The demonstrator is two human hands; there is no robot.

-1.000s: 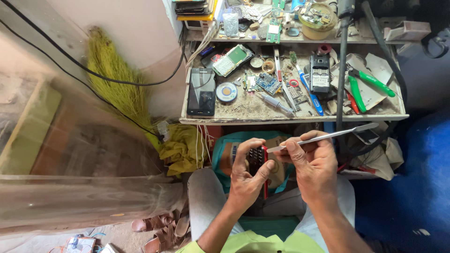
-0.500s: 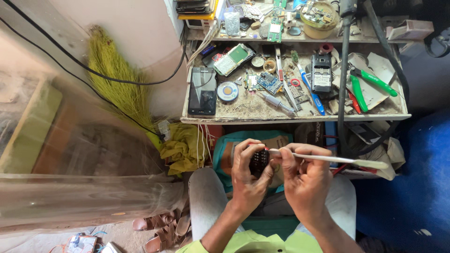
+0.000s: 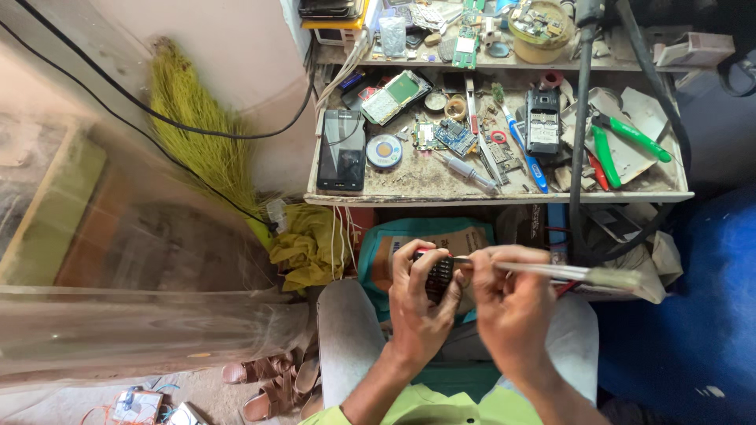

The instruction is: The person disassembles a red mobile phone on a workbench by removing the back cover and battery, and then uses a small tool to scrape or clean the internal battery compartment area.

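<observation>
Two hands busy — L hand (image 3: 417,303) grips dark keypad phone (image 3: 438,277), R hand (image 3: 512,303) pinches brush (image 3: 567,272) — teal-tan bag (image 3: 409,244) behind.

Two hands (image 3: 421,303), one keypad phone (image 3: 438,275), one brush (image 3: 551,271), one black smartphone (image 3: 341,149), one broom (image 3: 197,134).

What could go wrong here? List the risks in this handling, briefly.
1. The left hand pinches the small dark keypad phone over the lap, away from the workbench; a slip would likely drop it to the floor.
2. The right hand works a long brush against the phone; hard strokes might loosen keys or parts.
3. The brush's far end sweeps near hanging black cables and could snag.
</observation>
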